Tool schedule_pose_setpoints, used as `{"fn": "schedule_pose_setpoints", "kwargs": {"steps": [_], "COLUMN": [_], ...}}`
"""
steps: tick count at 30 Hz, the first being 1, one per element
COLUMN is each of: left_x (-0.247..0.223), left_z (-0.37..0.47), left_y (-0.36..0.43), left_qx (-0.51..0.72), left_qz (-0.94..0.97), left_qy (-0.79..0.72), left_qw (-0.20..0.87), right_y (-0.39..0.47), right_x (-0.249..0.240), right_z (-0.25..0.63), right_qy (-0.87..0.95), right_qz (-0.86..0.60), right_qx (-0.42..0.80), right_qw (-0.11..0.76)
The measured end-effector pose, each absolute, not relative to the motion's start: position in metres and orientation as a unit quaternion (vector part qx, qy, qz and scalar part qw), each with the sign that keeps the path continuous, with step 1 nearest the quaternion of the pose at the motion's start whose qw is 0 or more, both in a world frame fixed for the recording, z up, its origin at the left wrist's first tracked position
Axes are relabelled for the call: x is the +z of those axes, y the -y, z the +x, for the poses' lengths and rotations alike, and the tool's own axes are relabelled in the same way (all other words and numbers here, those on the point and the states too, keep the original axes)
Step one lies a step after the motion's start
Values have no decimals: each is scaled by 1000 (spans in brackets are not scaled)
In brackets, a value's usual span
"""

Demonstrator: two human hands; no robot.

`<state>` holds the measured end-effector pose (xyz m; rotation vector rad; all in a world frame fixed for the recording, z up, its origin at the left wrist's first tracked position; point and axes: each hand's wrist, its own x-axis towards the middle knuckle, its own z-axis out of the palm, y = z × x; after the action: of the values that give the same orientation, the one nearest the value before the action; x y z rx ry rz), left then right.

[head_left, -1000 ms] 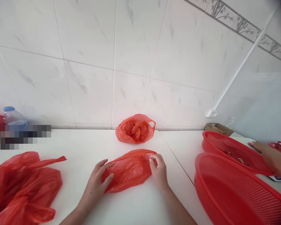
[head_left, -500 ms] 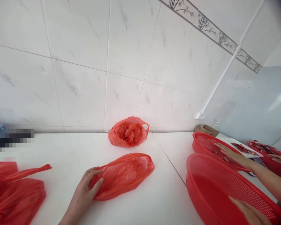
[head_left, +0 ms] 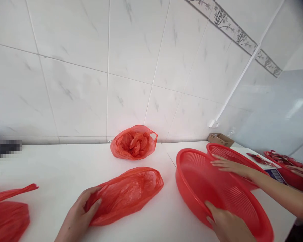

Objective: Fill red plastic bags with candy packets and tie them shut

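Observation:
In the head view my left hand [head_left: 82,213] has its thumb and fingers closed on the left edge of a red plastic bag [head_left: 126,195]. The bag lies on its side with its mouth spread. On the right, my right hand [head_left: 227,220] grips the near rim of a red plastic basket [head_left: 189,188], thumb inside. The basket is tilted, and no contents show in it. Behind the lying bag stands another red plastic bag [head_left: 135,143], stuffed with crumpled red plastic.
A co-worker's hand [head_left: 228,166] reaches in from the right over a second red basket [head_left: 217,148]. More filled red baskets [head_left: 282,159] and another hand are at far right. A cardboard box [head_left: 219,138] sits by the wall. A tied red bag [head_left: 8,218] lies at left.
My right hand has taken hold of the basket's rim and the basket has shifted left, closer to the lying bag. My left hand stays on that bag. The view has turned slightly right.

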<state>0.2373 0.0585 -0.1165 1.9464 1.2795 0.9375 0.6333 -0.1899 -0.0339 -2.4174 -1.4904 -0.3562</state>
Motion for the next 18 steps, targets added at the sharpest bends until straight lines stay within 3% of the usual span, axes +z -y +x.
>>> {"fn": "schedule_pose_setpoints", "kwargs": {"steps": [3, 5, 11, 18], "left_x": [-115, -114, -115, -108], "left_z": [238, 238, 239, 241], "left_y": [-58, -57, -55, -52], "left_qx": [351, 352, 353, 337], "left_qz": [739, 740, 747, 747], "left_qy": [-487, -486, -478, -479], "left_qw": [305, 302, 298, 315], "right_y": [157, 121, 55, 103], "right_x": [-30, -20, -6, -22], "right_z": [616, 618, 632, 637], "right_qy": [539, 544, 539, 488], "right_qz": [-834, -827, -790, -786], "right_qx": [-112, -126, -289, -362], "right_qw": [-25, -61, 26, 115]}}
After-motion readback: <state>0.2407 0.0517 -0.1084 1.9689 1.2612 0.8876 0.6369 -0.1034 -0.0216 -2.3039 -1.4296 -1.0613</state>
